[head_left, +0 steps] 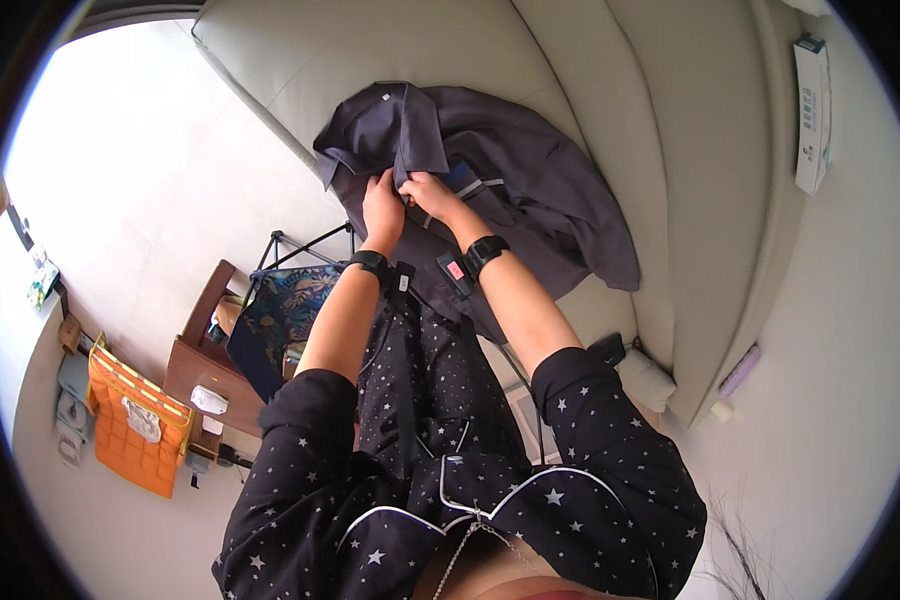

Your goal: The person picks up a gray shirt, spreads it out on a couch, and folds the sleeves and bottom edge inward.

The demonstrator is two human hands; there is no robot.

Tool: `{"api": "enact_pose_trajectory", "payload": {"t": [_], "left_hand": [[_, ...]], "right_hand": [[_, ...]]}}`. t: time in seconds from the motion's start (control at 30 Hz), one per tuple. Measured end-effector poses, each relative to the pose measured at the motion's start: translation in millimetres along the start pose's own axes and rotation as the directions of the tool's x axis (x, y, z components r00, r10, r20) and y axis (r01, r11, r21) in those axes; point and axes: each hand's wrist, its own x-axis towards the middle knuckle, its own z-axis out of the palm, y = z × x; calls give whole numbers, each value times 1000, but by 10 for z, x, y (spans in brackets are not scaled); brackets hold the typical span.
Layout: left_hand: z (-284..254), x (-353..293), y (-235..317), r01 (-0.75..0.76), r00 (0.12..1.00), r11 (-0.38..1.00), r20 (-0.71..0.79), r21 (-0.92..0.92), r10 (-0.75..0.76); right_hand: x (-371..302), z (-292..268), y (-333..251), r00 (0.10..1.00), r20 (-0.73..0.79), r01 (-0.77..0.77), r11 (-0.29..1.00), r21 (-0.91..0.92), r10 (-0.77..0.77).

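Observation:
A dark grey collared jacket or shirt [560,190] lies spread over the beige sofa seat [390,40], its collar at the far left end. My left hand [382,208] grips the garment's front edge just below the collar, fingers curled. Close beside it, my right hand [431,197] pinches the same edge, thumb and fingers together. Any button or fastening between the fingers is too small to make out. A bluish patch with a pale strip shows inside the garment, right of my right hand. Black bands with small boxes sit on both wrists.
The sofa back rises to the right, with a white box [813,115] beyond it. At left stand a folding chair with leaf-patterned fabric [295,300] and a brown wooden cabinet [195,375]. An orange quilted piece [135,430] hangs at the lower left. Pale floor [190,140] stretches left.

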Motion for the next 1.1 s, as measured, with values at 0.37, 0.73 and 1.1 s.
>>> {"api": "enact_pose_trajectory", "payload": {"t": [0.37,0.73,1.1], "left_hand": [[-14,160,-74,-28,998,994,64,102,21],[75,28,-127,-176,984,942,-47,-286,170],[56,-276,-70,-208,977,914,-125,-348,175]], "right_hand": [[-245,150,32,856,-464,-48,859,-509,-227],[-342,-172,270,747,-618,155,968,-197,-245],[-398,-237,310,919,-306,182,956,-231,-249]]}}
